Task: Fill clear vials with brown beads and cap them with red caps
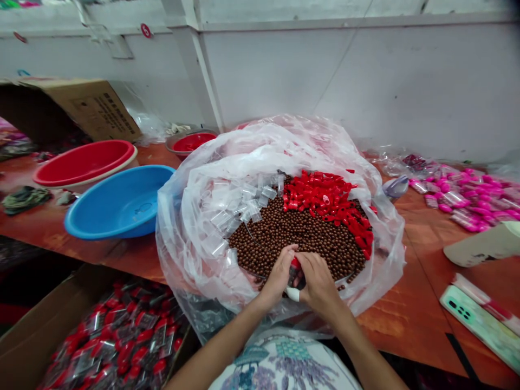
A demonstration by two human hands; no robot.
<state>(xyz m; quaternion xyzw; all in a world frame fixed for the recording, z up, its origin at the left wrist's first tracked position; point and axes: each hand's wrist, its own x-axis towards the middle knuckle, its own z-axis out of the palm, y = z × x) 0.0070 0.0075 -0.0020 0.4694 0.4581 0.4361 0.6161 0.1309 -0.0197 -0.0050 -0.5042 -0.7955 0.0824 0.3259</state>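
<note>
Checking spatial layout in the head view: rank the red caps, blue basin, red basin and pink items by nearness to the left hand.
From the left hand:
1. Red caps, just beyond, in the bag.
2. Blue basin, to the left.
3. Red basin at far left and pink items at far right: too close to call.

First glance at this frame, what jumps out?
Dead centre, a big clear plastic bag lies open around a heap of brown beads, with red caps piled at its far right and clear tubes at its left. At the near edge the left hand and right hand meet around a small red-capped piece. Left of the bag sit a blue basin and a red basin.
</note>
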